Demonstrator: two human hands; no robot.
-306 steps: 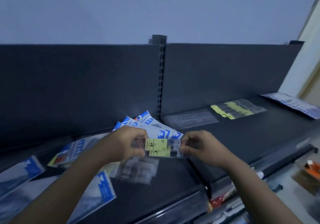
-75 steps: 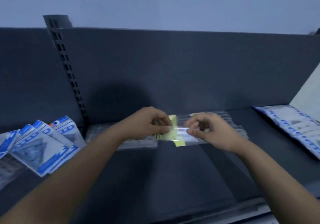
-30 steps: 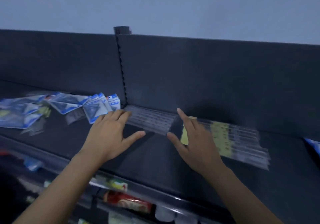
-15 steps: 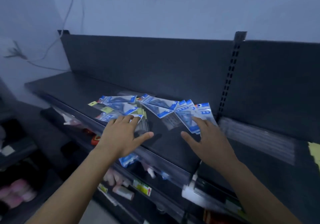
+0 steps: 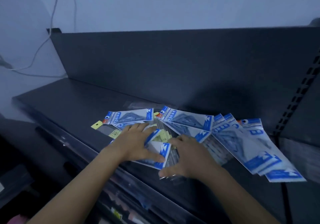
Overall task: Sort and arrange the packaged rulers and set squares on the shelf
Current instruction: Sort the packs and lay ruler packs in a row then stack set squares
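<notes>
Several blue-and-white set square packs (image 5: 187,120) lie fanned out across the dark shelf (image 5: 69,102), reaching to the right (image 5: 259,147). Mixed among them are clear ruler packs with yellow labels (image 5: 164,135). My left hand (image 5: 136,142) lies flat with straight fingers on one set square pack (image 5: 160,151) near the shelf's front edge. My right hand (image 5: 188,157) rests beside it on a clear ruler pack (image 5: 173,156), fingers spread, thumb at the pack's near end. Another pack with a yellow tab (image 5: 105,130) sticks out at the left.
The shelf's left half stretches bare to its end by the wall. A slotted upright (image 5: 297,93) divides it from the bay on the right. Lower shelves with small goods (image 5: 119,213) sit below the front edge. Cables (image 5: 52,15) hang on the wall.
My view swung left from the right bay to the pile of set square packs. Both hands, which hovered open above the shelf, have come down onto the packs.
</notes>
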